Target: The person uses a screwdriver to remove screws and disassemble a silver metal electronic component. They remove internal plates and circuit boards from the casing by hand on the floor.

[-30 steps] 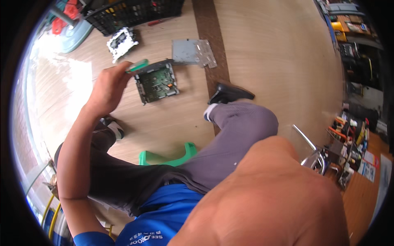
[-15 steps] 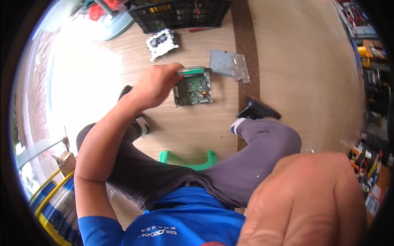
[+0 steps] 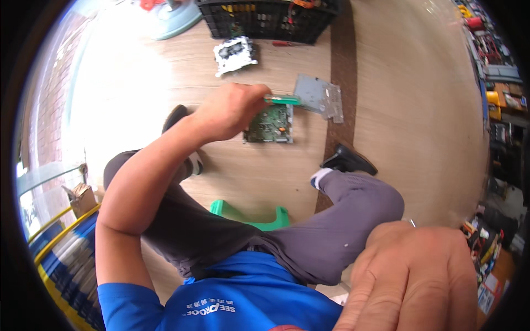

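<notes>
My left hand [image 3: 234, 110] reaches forward over the floor, its fingers closed on the edge of a green circuit board [image 3: 285, 100] that is seen almost edge-on. Just below it in the picture lies a second, squarish circuit board [image 3: 270, 126] with metal-edged sides, partly covered by the hand. My right hand [image 3: 414, 270] is very near the camera at the lower right, its back showing and its fingers running downward. Its fingertips are out of the picture, so what they hold cannot be seen.
A grey metal plate [image 3: 310, 91] and a clear plastic piece [image 3: 333, 103] lie right of the boards. Farther off are a white frame-like part [image 3: 236, 57], a red screwdriver-like tool [image 3: 282, 43] and a black crate [image 3: 265, 22]. A green stool [image 3: 251, 220] shows between my legs.
The view has shifted, so the floor things sit farther right. My left hand still grips the green board. My right hand appears lower in the picture.
</notes>
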`<move>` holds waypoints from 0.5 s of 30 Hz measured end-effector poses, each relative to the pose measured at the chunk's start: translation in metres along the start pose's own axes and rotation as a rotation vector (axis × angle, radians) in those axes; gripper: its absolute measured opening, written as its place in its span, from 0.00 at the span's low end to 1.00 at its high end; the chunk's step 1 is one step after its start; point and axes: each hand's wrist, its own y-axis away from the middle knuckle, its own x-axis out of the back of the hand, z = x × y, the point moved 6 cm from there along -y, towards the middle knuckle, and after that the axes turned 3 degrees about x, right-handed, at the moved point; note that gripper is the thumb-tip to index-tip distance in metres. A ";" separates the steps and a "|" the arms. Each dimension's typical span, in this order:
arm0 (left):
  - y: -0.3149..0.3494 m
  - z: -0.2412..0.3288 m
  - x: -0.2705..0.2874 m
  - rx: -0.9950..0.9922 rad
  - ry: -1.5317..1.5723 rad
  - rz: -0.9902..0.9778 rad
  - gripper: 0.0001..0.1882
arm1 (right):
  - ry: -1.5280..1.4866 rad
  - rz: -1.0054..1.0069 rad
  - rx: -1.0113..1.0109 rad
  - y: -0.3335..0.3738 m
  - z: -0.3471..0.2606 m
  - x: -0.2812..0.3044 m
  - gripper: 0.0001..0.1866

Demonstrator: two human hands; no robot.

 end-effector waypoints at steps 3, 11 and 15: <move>0.001 0.001 0.000 0.065 -0.020 -0.053 0.07 | 0.001 0.040 -0.082 -0.001 -0.002 -0.001 0.11; -0.003 0.002 -0.004 0.055 -0.079 -0.059 0.08 | 0.050 0.073 0.060 0.008 -0.012 -0.008 0.12; -0.004 0.001 -0.002 -0.054 -0.065 0.009 0.09 | 0.180 0.034 0.157 -0.008 -0.009 -0.007 0.07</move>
